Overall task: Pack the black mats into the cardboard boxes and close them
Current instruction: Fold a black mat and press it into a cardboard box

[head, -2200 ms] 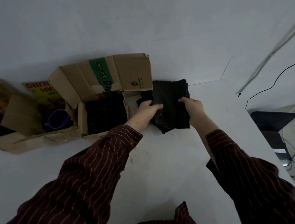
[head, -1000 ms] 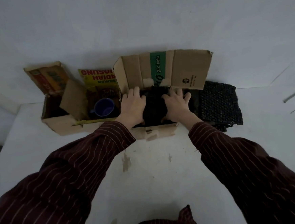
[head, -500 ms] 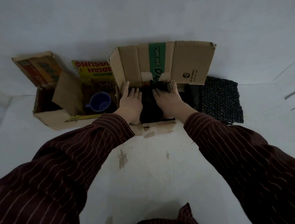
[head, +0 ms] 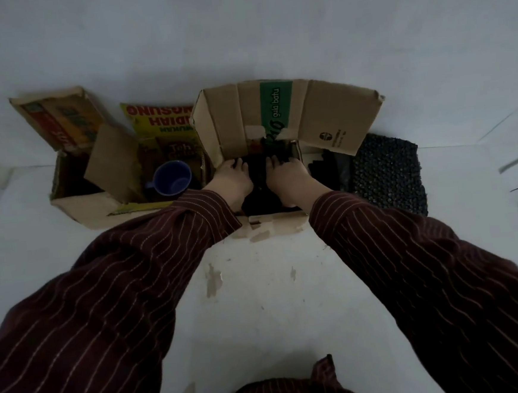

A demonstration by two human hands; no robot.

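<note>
Both hands (head: 231, 183) mostly cover the mat (head: 260, 197).

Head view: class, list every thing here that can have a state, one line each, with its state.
green-striped box: open, flaps up.
black mats: in that box, under both hands.
left hand: flat on the mats.
right hand: flat on the mats.
mat pile: unpacked, right of that box.
left box: open.
blue mug: inside left box.

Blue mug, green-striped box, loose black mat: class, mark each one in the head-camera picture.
blue mug (head: 172, 179), head view, on its inner wall.
green-striped box (head: 276, 102), head view, on the green stripe of its raised back flap.
loose black mat (head: 386, 177), head view, on the middle of its bumpy top surface.
</note>
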